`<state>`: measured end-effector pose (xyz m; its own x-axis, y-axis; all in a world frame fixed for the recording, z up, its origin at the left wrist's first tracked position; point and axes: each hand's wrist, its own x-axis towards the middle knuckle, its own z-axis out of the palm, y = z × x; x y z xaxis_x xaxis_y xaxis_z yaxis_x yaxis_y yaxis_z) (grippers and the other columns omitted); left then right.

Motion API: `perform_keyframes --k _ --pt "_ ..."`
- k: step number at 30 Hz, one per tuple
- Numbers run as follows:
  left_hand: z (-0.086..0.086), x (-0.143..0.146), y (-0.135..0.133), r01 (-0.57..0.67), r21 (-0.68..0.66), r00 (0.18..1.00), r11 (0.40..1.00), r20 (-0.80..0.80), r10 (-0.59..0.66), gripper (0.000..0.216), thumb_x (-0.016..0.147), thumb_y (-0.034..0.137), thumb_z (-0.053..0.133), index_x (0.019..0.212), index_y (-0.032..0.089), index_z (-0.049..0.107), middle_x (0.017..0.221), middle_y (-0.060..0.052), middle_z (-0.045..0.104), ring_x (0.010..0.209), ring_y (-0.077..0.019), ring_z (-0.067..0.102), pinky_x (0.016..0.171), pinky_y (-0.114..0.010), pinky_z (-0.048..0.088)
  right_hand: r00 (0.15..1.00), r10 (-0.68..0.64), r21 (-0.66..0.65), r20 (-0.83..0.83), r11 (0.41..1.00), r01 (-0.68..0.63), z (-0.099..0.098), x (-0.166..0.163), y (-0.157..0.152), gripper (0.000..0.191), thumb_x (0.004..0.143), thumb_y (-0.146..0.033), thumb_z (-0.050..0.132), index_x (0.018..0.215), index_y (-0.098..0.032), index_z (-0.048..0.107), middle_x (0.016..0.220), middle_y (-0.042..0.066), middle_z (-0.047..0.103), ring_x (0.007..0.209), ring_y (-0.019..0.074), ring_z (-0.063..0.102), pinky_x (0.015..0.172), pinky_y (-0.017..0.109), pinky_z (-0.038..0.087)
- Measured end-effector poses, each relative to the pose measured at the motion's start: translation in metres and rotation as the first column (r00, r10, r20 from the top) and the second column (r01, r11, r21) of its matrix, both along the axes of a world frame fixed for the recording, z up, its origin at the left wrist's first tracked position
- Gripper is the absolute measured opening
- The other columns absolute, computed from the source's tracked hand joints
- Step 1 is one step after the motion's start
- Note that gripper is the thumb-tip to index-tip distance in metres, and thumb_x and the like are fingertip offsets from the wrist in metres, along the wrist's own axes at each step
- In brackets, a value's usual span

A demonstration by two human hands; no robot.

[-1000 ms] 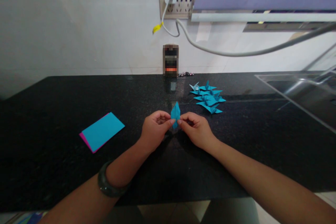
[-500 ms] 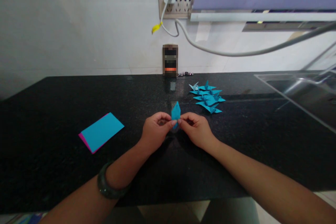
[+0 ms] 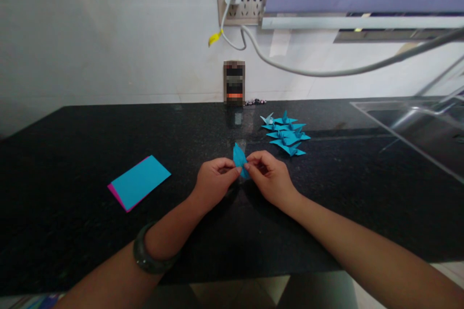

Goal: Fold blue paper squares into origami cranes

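A small folded blue paper point(image 3: 239, 155) is held just above the dark countertop, its pointed tip leaning up and to the left. My left hand point(image 3: 214, 179) pinches its left side low down between thumb and fingers. On the opposite edge, my right hand point(image 3: 271, 174) grips it the same way, thumb toward me. The fingertips hide part of the lower half. Beyond my right hand lie several folded blue paper cranes point(image 3: 288, 136), with one paler crane point(image 3: 268, 119) at their far left corner.
A stack of blue and pink paper sheets point(image 3: 140, 182) lies left on the black countertop point(image 3: 79, 154). Against the wall stands a phone-like device point(image 3: 234, 82) beside a beaded string point(image 3: 255, 102). A cable point(image 3: 326, 75) hangs from the socket strip point(image 3: 250, 5). The sink point(image 3: 427, 125) is at right.
The folded paper has turned so its tip points more to the left, and its faces look more spread. Both hands keep their pinch, with slight finger shifts.
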<state>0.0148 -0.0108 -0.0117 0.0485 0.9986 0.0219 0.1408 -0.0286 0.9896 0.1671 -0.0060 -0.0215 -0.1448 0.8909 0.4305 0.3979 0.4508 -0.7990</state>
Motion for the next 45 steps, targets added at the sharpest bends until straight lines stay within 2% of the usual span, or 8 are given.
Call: perform_keyframes --k 8,13,20,25,34,39,42,45 --pt "0.006 0.002 -0.003 -0.009 0.078 0.983 0.997 -0.18 0.023 0.015 0.068 0.025 0.061 0.057 0.016 0.063 0.048 0.004 0.055 0.045 -0.009 0.046 0.046 -0.021 0.035 0.993 -0.014 0.077 0.113 0.997 0.005 0.001 0.001 -0.001 0.005 0.08 -0.019 0.053 0.082 -0.019 0.057 0.074 0.002 0.06 0.063 0.012 0.055 0.06 0.023 0.045" --pt "0.004 0.0 -0.002 0.027 0.16 0.968 0.987 -0.251 0.015 0.015 0.07 0.023 0.06 0.058 0.016 0.065 0.054 0.003 0.06 0.052 -0.0106 0.051 0.052 -0.022 0.038 0.99 -0.007 0.1 0.138 0.995 -0.007 0.001 0.002 0.001 0.008 0.081 -0.018 0.052 0.083 -0.019 0.06 0.079 0.004 0.062 0.071 0.0139 0.057 0.063 0.025 0.045" --pt "0.0 -0.003 -0.001 0.057 0.226 0.934 0.972 -0.357 0.028 0.016 0.074 0.025 0.058 0.064 0.016 0.068 0.06 0.0 0.064 0.057 -0.0131 0.054 0.056 -0.024 0.04 0.99 0.025 0.138 0.139 0.989 -0.044 0.002 0.002 0.002 0.007 0.079 -0.014 0.054 0.078 -0.019 0.059 0.076 0.003 0.058 0.068 0.0131 0.054 0.062 0.025 0.044" --pt "-0.001 -0.003 -0.001 0.065 0.255 0.933 0.965 -0.359 0.032 0.017 0.075 0.025 0.058 0.063 0.017 0.068 0.061 0.0 0.064 0.057 -0.0132 0.055 0.056 -0.024 0.04 0.993 -0.011 0.085 0.117 0.996 0.001 0.002 0.001 0.002 0.008 0.08 -0.016 0.054 0.084 -0.019 0.059 0.077 0.002 0.059 0.067 0.0128 0.054 0.061 0.025 0.044" --pt "-0.007 -0.005 0.002 0.133 0.329 0.908 0.935 -0.419 0.019 0.017 0.08 0.025 0.053 0.072 0.018 0.067 0.077 -0.004 0.068 0.073 -0.0166 0.06 0.072 -0.029 0.045 0.996 0.012 0.147 0.087 0.989 -0.025 0.002 0.003 0.004 0.01 0.08 -0.015 0.054 0.085 -0.019 0.061 0.082 0.004 0.06 0.072 0.0136 0.055 0.065 0.026 0.045" --pt "-0.004 -0.005 0.002 0.155 0.401 0.891 0.903 -0.452 0.048 0.015 0.079 0.02 0.053 0.068 0.02 0.064 0.079 -0.003 0.065 0.079 -0.0166 0.059 0.074 -0.029 0.045 0.999 0.03 0.002 0.017 1.0 -0.03 -0.001 0.003 0.008 0.003 0.077 -0.019 0.058 0.077 -0.018 0.061 0.073 0.001 0.059 0.065 0.0121 0.054 0.06 0.024 0.045" --pt "-0.004 -0.005 0.002 0.14 0.404 0.886 0.904 -0.458 0.067 0.017 0.078 0.02 0.053 0.064 0.019 0.062 0.075 -0.003 0.064 0.075 -0.0162 0.058 0.07 -0.029 0.045 0.997 0.057 -0.102 -0.043 0.993 -0.061 -0.002 0.003 0.009 0.005 0.077 -0.022 0.058 0.075 -0.017 0.06 0.067 0.0 0.057 0.058 0.0105 0.052 0.054 0.022 0.043" --pt "-0.004 -0.005 0.002 0.125 0.396 0.903 0.91 -0.426 0.061 0.016 0.078 0.022 0.055 0.064 0.019 0.064 0.074 -0.003 0.066 0.074 -0.0163 0.06 0.071 -0.029 0.046 0.995 0.086 -0.136 -0.053 0.986 -0.092 -0.001 0.004 0.009 0.007 0.078 -0.023 0.056 0.075 -0.017 0.058 0.063 -0.001 0.054 0.053 0.0093 0.048 0.05 0.022 0.042"
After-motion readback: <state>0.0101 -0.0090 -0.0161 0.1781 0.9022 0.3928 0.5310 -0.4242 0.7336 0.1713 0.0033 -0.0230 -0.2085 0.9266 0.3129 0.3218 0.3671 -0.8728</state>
